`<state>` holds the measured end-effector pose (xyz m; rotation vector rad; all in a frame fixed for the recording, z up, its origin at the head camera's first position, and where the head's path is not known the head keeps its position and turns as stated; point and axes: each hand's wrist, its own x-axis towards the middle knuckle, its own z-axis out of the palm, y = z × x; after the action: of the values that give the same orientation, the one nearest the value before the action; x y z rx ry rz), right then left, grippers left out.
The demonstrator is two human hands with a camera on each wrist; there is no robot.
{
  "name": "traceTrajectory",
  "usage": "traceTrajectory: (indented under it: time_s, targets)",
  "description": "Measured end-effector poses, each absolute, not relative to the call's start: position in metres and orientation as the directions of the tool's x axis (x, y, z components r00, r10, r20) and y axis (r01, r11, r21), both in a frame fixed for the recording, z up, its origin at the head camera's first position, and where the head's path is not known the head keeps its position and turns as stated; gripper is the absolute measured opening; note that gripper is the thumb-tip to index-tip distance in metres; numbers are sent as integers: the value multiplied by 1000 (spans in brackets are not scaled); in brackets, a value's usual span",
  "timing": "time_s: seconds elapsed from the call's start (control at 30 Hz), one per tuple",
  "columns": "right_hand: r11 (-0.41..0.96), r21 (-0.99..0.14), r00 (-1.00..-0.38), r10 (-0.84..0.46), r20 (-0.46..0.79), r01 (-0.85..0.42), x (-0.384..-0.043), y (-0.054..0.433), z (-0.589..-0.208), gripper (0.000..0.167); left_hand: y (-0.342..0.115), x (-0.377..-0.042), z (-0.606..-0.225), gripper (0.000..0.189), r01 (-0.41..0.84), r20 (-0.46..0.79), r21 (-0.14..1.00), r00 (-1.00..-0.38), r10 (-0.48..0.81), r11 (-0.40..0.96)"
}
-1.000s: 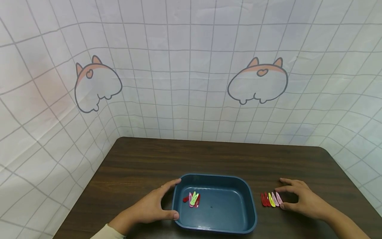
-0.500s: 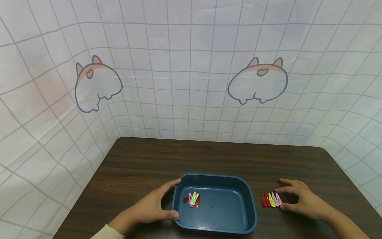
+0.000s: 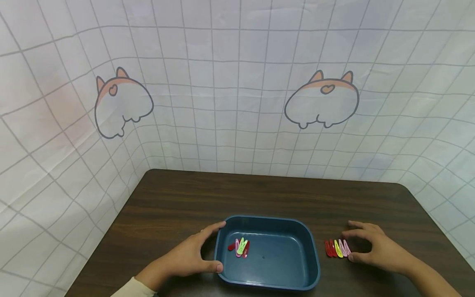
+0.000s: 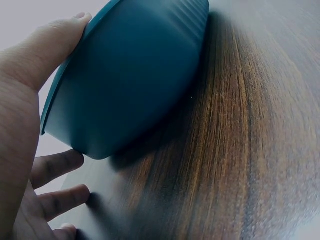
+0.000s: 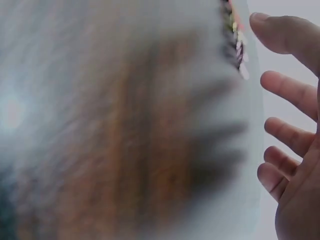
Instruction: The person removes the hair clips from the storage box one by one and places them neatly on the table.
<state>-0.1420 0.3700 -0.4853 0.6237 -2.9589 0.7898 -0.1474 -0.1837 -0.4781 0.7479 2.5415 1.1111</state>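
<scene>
1. The left hand is spread wide against the left side of a blue plastic tray, thumb and forefinger touching its rim, apparently steadying it.
2. The right hand holds nothing; thumb and forefinger are parted, thumb tip just beside the last pink clip. Whether they touch, I cannot tell.
3. That clip ends a row of hair clips on the bench, right of the tray: two red, one yellow, two pink.
4. Inside the tray, towards its left, lies an overlapping cluster of clips, red, pink and yellow-green.
5. The step seems to be reaching for a clip; lifting one would call for a narrow fingertip pinch.
6. The dark wooden bench meets a white gridded cloth behind.
</scene>
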Motion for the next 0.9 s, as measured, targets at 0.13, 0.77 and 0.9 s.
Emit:
traceTrajectory:
  time_s: [0.13,0.77,0.9]
  targets:
    - [790,-466,-915,-378,143,-399,-148,366,-478,53,-182,-147,-477,98,350,-37,741,-832,554,574]
    - [751,-477,-888,-418,192,-456,-155,310,-441,56,-180,-147,-475,97,349,-31,749,-831,556,563]
    - [746,-486,-888,-424,180,-455,-154,298,-436,57,-180,-147,-475,96,347,-35,750,-829,558,563]
